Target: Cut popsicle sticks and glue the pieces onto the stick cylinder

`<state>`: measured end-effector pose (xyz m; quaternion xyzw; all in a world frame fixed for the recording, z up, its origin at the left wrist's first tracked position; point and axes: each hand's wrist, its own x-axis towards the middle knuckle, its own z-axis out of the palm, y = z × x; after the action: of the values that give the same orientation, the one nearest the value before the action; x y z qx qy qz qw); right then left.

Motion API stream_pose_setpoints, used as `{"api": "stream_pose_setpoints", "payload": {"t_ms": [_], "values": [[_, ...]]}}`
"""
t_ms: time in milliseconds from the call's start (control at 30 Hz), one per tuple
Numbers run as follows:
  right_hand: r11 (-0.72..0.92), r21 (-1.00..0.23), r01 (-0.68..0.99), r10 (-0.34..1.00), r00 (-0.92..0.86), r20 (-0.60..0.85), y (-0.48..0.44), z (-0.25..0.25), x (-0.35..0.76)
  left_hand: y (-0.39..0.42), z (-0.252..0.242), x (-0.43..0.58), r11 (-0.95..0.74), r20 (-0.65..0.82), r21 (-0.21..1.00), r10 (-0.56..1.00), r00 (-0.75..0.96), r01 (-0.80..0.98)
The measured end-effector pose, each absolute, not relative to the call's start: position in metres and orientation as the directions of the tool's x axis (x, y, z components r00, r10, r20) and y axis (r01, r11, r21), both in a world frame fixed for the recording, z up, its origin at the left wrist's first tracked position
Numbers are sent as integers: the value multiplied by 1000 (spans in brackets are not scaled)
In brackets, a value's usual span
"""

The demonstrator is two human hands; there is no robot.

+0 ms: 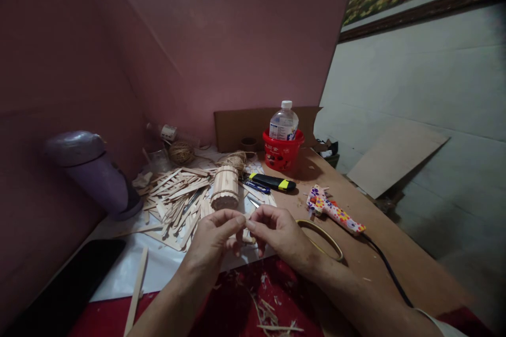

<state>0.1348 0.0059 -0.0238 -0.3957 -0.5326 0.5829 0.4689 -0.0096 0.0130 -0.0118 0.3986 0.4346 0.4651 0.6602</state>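
My left hand [220,229] and my right hand [276,229] meet in the middle, thumbs and fingertips pinched together. Whatever lies between the fingertips is too small to name. Just beyond them a small barrel-like craft piece made of wooden sticks [225,185] lies on its side, its scalloped end facing me. To its left spreads a heap of flat wooden craft sticks [177,200]. Beside my right wrist is a gold-coloured ring [321,238], partly hidden by the forearm.
A flowered glue gun [334,210] with a black cord lies at right. Behind are a black-and-yellow utility knife [272,181], a red tub [282,152] holding a plastic bottle [284,122], and twine [181,152]. A purple tumbler [97,176] stands left; shavings [269,310] litter the red cloth.
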Motion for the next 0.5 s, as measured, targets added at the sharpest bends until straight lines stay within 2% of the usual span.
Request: {"api": "stream_pose_setpoints", "payload": {"t_ms": [300,500], "values": [[-22,-970,-242,973,-227,35,7,-28,132,14,-20,-12,134,-100,974,977,186,-183],[-24,-978,-208,984,-175,13,5,-22,132,15,-23,-12,99,-61,983,970,235,-152]]}}
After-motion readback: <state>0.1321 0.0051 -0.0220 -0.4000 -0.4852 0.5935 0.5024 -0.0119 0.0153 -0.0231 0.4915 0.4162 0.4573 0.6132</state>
